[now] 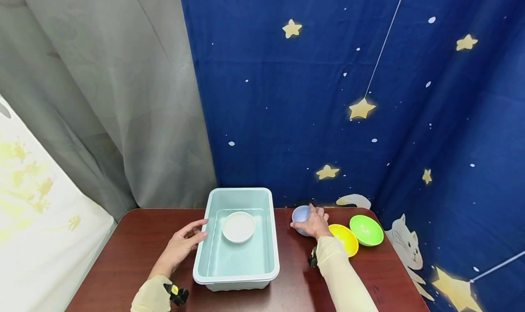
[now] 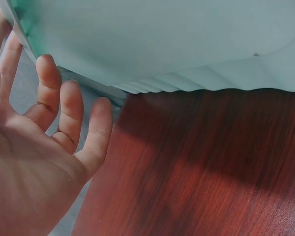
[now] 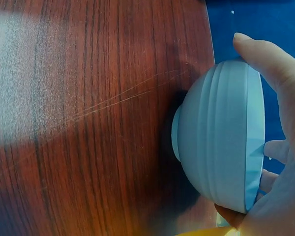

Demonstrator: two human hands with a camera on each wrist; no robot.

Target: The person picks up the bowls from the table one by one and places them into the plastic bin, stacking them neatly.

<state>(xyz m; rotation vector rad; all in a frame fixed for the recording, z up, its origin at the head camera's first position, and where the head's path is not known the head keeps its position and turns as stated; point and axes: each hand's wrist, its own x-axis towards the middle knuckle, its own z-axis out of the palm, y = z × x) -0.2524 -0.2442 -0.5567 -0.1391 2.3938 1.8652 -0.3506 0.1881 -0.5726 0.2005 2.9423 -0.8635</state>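
Observation:
My right hand [image 1: 313,222] spans a small light-blue bowl [image 3: 219,132], thumb at one side of its rim and fingers at the other. The bowl is upright, low over the tabletop. My left hand [image 1: 184,244] is at the left side of a pale green plastic tub [image 1: 235,282], fingers loosely bent and fingertips right at its rim; the left wrist view shows the palm beside the tub's outer wall. Inside the tub sits a round white bowl [image 1: 239,227].
A yellow bowl [image 1: 346,240] lies beside my right wrist, partly hidden by the sleeve. A green bowl [image 1: 367,231] is farther right, near the edge of the brown wooden table [image 1: 123,257]. Behind the table hang a grey curtain [image 1: 164,120] and a blue star-patterned curtain [image 1: 287,111].

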